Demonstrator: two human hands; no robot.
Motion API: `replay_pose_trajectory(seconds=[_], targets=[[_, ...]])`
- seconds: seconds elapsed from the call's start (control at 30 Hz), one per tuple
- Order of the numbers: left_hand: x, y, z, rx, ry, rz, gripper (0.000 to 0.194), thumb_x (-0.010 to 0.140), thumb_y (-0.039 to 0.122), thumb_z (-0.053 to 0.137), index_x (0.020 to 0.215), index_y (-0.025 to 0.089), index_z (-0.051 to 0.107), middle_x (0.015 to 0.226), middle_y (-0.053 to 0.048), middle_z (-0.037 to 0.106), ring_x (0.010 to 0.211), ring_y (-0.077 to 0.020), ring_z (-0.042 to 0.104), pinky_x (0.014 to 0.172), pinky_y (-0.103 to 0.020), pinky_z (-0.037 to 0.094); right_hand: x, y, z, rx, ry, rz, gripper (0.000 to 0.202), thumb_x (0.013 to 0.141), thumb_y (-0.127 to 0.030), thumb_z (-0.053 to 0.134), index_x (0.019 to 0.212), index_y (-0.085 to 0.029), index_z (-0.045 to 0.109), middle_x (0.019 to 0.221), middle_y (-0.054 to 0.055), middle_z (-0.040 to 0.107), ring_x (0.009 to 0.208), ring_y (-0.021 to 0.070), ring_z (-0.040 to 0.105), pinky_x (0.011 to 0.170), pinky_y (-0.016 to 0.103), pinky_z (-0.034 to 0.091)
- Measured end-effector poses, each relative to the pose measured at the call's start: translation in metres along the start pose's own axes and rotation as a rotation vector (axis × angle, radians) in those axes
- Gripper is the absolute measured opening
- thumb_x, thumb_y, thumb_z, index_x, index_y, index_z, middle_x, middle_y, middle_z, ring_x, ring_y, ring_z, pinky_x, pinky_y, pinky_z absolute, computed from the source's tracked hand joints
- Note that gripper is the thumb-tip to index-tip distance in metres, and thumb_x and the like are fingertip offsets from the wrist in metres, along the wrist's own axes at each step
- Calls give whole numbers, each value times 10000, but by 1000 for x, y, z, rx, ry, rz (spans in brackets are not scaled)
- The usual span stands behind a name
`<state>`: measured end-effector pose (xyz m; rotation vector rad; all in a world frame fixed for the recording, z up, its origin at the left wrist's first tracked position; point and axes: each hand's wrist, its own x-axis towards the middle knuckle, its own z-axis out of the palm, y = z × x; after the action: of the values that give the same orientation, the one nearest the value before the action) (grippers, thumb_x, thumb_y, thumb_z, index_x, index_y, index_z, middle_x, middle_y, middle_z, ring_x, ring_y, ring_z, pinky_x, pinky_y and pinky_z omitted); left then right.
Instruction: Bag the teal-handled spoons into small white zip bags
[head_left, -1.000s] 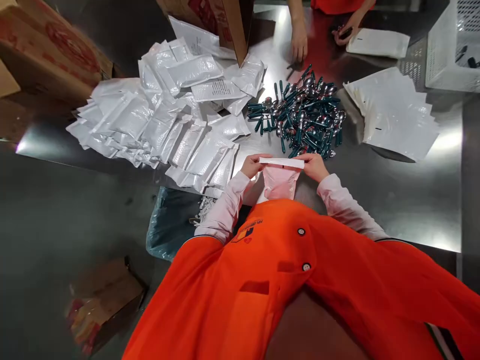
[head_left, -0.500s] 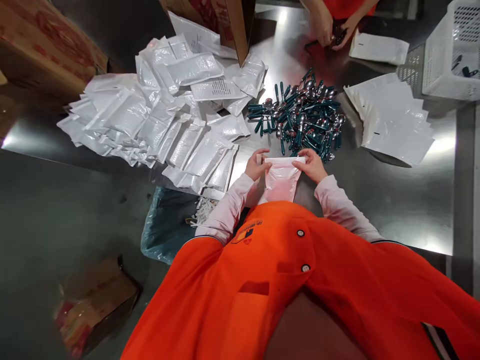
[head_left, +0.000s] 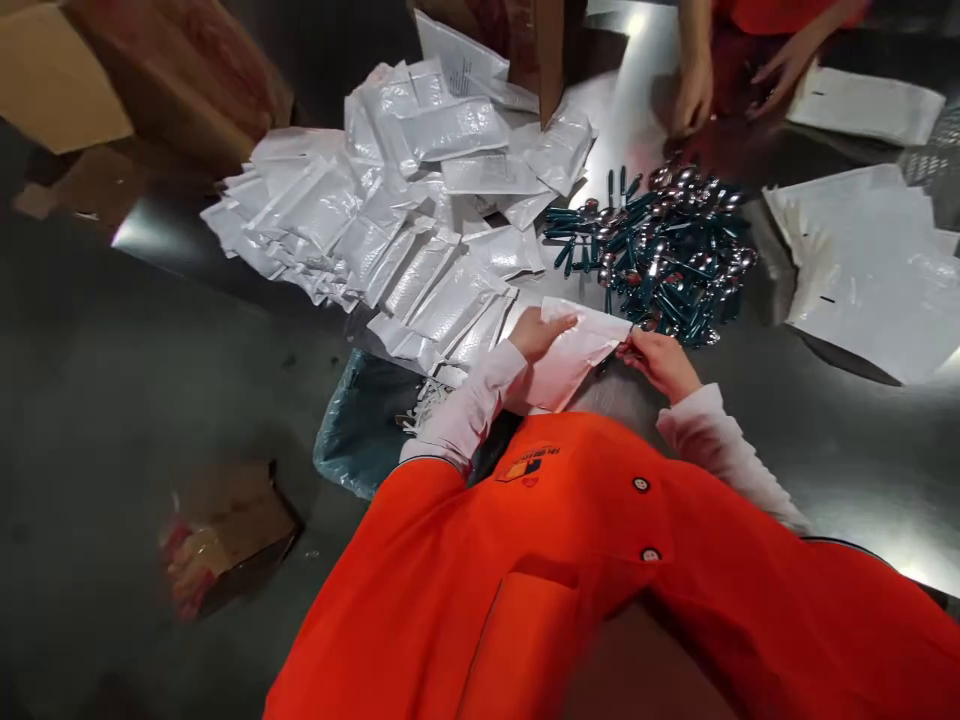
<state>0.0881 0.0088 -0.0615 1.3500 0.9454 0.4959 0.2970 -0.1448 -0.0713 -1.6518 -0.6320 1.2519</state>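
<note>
A white padded envelope [head_left: 574, 355] lies tilted between my hands at the front of the metal table. My left hand [head_left: 544, 335] grips its left side, thumb on top. At the upper right corner, the fingers of my right hand [head_left: 661, 362] are pinched together on the envelope's edge. Just beyond is a heap of spoons [head_left: 667, 260] with dark green handles. Filled white mailers [head_left: 322, 205] are piled to the left of my hands. A fanned stack of flat white envelopes [head_left: 877, 265] rests on the right.
A bin with a blue-green liner [head_left: 349, 430] stands below the table edge, with white paper strips [head_left: 429, 402] by its rim. Cardboard boxes [head_left: 195, 70] are at the back left, another box [head_left: 232, 530] on the floor. Across the table are a co-worker's hands [head_left: 694, 95].
The envelope has gone from upright, held by both top corners, to tilted. My right hand has moved down to its corner. The view has swung left, and the co-worker's hands have moved apart.
</note>
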Motion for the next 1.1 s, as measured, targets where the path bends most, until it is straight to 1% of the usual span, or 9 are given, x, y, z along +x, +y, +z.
replay_pose_trajectory(seconds=[0.13,0.23,0.37,0.47,0.57,0.67,0.83,0.97,1.1], targets=[[48,56,-115,197,279,175,381,719,436,856,807,118,665,806,-49,642,973,-245,670,852,-341,542,2,0,-14,-64,-83,47,590,591,-694,865,930,-216,800,890,77,767,765,188,685,638,287,542],[70,70,-165,525,520,149,400,744,376,847,957,88,668,1110,-152,618,1270,-336,554,1002,-427,492,-1,10,-1,-85,-179,108,569,571,-651,887,918,-207,805,862,74,767,719,174,672,623,283,533],[60,29,-161,983,428,-185,397,837,328,749,1161,116,660,1320,-230,540,1306,-391,515,1087,-525,387,-11,29,21,-118,-309,183,502,603,-574,883,920,-192,811,770,54,753,645,144,633,572,254,489],[38,-9,-154,1061,323,-231,493,921,331,639,1379,166,560,1295,-172,555,1241,-326,545,1056,-466,395,-17,43,21,-133,-344,203,414,632,-519,866,877,-191,809,736,36,745,641,144,632,554,242,474],[13,-28,-163,1021,555,-178,479,1000,415,495,1377,125,552,1174,-162,615,1158,-306,572,1006,-426,414,-16,55,7,-191,-301,184,328,668,-464,847,855,-197,807,717,25,742,633,155,636,564,252,486],[-26,-47,-174,1036,870,-177,449,1034,400,319,1076,119,666,1055,-187,643,1112,-322,599,971,-432,422,-8,62,-11,-373,-199,162,210,763,-364,789,881,-194,815,749,42,759,651,184,656,622,292,518],[-113,-94,-184,1065,978,-421,444,1005,408,300,1000,147,659,1118,-238,654,1180,-417,585,967,-581,406,17,58,-27,-941,2,-129,258,921,-211,620,1083,-165,816,1101,114,783,1010,279,682,904,373,509],[-145,-103,-186,1075,1067,-353,452,981,445,391,1236,134,597,1372,-273,568,1386,-419,439,1112,-632,280,46,47,-23,-1303,-296,-432,379,977,-143,504,1279,-149,734,1273,131,729,1143,307,600,952,406,460],[-125,-87,-149,930,885,-131,328,977,362,404,1076,155,638,1174,-222,641,1232,-363,543,1097,-567,361,75,39,-12,-1425,-554,-470,263,922,-69,550,977,-137,798,1063,166,758,1084,295,609,876,377,461]])
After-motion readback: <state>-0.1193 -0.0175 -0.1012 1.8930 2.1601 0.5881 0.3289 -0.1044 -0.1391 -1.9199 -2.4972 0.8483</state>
